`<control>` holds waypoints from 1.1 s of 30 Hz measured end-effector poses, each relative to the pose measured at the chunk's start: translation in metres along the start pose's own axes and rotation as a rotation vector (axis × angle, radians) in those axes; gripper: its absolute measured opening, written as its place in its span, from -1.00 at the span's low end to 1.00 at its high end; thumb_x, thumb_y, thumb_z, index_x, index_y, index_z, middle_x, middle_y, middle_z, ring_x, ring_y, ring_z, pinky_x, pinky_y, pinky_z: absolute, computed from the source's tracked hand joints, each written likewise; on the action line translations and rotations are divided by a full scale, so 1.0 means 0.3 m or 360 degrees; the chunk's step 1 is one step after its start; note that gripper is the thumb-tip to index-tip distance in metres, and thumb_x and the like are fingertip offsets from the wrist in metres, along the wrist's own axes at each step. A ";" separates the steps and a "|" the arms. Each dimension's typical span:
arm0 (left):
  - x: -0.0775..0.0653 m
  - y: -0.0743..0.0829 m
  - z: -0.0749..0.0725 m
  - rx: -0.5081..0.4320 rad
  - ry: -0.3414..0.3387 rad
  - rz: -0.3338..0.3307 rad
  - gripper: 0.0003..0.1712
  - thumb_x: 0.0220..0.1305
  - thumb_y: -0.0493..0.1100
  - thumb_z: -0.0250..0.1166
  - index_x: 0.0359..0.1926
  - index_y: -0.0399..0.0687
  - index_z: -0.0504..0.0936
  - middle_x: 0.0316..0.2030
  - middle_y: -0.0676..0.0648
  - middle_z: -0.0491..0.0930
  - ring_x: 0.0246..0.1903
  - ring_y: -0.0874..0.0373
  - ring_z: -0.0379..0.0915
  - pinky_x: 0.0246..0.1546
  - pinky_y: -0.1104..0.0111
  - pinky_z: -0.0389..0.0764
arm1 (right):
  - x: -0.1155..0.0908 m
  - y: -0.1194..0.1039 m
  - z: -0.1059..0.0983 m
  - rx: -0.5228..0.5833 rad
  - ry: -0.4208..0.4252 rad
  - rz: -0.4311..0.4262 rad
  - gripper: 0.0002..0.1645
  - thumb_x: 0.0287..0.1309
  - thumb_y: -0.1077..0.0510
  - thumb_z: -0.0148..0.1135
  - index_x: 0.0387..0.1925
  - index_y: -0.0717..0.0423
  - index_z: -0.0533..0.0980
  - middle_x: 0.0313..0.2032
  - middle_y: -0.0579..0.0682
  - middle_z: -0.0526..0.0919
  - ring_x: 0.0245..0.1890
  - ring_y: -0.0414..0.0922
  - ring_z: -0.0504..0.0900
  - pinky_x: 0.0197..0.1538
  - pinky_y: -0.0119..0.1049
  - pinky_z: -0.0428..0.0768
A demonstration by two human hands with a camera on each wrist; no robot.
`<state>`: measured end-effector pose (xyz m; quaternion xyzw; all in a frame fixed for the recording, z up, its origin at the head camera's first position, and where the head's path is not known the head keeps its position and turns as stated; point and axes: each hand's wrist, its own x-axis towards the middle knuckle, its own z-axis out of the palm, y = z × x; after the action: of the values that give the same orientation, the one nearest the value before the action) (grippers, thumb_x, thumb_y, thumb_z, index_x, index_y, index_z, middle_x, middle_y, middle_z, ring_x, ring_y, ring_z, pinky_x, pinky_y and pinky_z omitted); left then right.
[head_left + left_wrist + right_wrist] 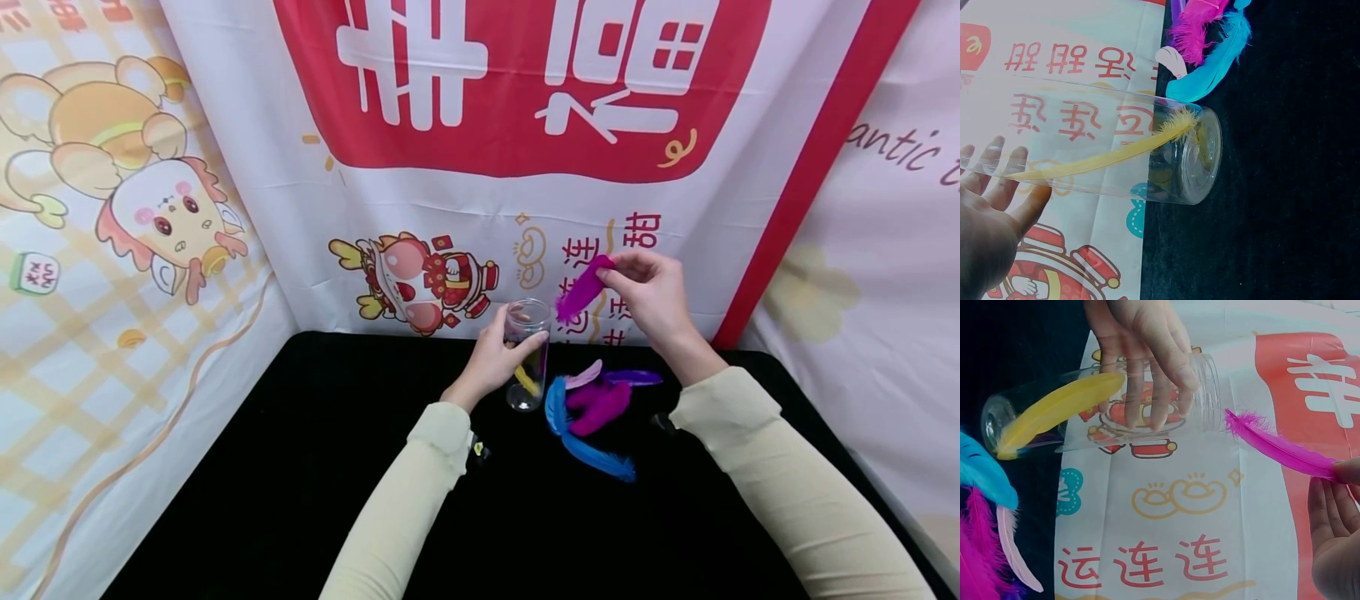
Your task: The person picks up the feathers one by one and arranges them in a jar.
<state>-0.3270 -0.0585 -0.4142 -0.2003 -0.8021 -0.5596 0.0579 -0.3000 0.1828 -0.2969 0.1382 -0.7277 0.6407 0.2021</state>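
Note:
My left hand grips a clear jar near its open top, fingers behind and thumb across the front. Inside the jar leans a yellow feather, its fluffy end down at the base. Between the thumb and fingertips of my right hand a magenta feather is pinched by one end. Its fluffy end points toward the jar's mouth, close beside the rim in the right wrist view. Below the right hand, a loose pile on the table holds blue feathers, magenta feathers, a pale pink feather and a purple feather.
A black-covered table lies under both arms. Printed cloth hangs right behind its far edge, with more printed cloth at the left and right sides. A small dark object sits beside the right sleeve.

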 end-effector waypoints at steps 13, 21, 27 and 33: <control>0.000 0.004 -0.002 0.0022 0.0008 0.0003 -0.19 0.35 0.26 0.34 0.46 0.11 0.26 0.21 0.00 0.55 0.20 0.11 0.48 0.16 0.08 0.58 | 0.005 -0.017 0.018 -0.0010 0.0008 -0.0040 -0.73 0.19 0.23 0.49 -0.13 0.33 0.67 -0.31 -0.07 0.77 -0.29 -0.23 0.71 -0.17 -0.46 0.63; 0.000 0.010 -0.006 0.0023 0.0001 0.0009 -0.20 0.35 0.24 0.35 0.46 0.11 0.27 0.23 -0.07 0.56 0.18 0.11 0.49 0.16 0.07 0.57 | 0.013 -0.010 0.031 0.0027 0.0027 -0.0078 -0.78 0.18 0.26 0.48 -0.18 0.31 0.69 -0.31 -0.02 0.77 -0.29 -0.24 0.72 -0.17 -0.46 0.65; -0.002 0.010 -0.005 0.0024 -0.0001 0.0002 -0.20 0.35 0.25 0.35 0.46 0.14 0.27 0.18 0.04 0.57 0.15 0.14 0.50 0.14 0.08 0.58 | 0.012 -0.009 0.047 0.0051 0.0021 -0.0094 -0.80 0.17 0.28 0.48 -0.19 0.31 0.69 -0.36 -0.07 0.76 -0.33 -0.24 0.71 -0.21 -0.47 0.64; 0.000 0.006 -0.005 0.0026 -0.0004 0.0001 -0.21 0.35 0.27 0.34 0.45 0.15 0.27 0.17 0.04 0.57 0.12 0.15 0.50 0.14 0.08 0.58 | 0.008 -0.014 0.061 0.0057 0.0006 -0.0112 -0.77 0.18 0.30 0.47 -0.17 0.39 0.66 -0.36 -0.10 0.75 -0.33 -0.26 0.71 -0.21 -0.48 0.63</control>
<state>-0.3265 -0.0594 -0.4119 -0.2006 -0.8066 -0.5529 0.0587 -0.3023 0.1642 -0.2937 0.1660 -0.7104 0.6464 0.2234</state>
